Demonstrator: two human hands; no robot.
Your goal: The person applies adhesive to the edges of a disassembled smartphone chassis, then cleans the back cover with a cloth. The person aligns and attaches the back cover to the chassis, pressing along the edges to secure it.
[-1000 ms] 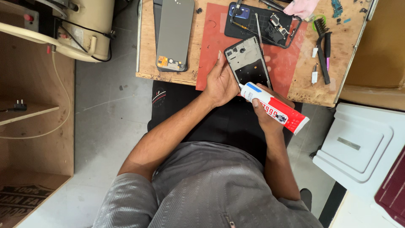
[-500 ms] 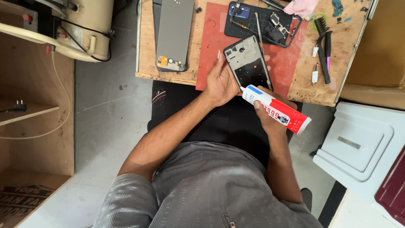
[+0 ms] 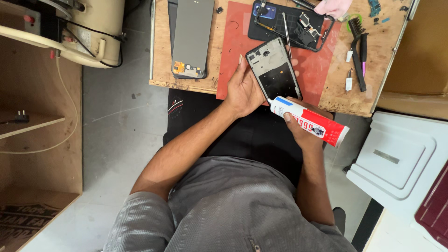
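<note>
My left hand (image 3: pixel 242 88) grips a black phone frame (image 3: pixel 274 70) by its left edge and holds it over the red mat (image 3: pixel 317 70). My right hand (image 3: pixel 303 130) clasps a white, red and blue glue tube (image 3: pixel 310 122). The tube's nozzle touches the frame's lower edge. A second opened phone body (image 3: pixel 289 21) with exposed parts lies on the mat behind the frame. Another person's hand (image 3: pixel 332 7) rests at the bench's far edge near it.
A dark phone screen panel (image 3: pixel 191 37) lies face down on the wooden bench (image 3: pixel 161 56) at the left. Brushes and small tools (image 3: pixel 358 51) lie at the right. A cream machine with cables (image 3: pixel 88 28) stands left, a white box (image 3: pixel 396 158) right.
The glue tube's nozzle has slid slightly along the frame's lower edge. Both hands stay almost in place.
</note>
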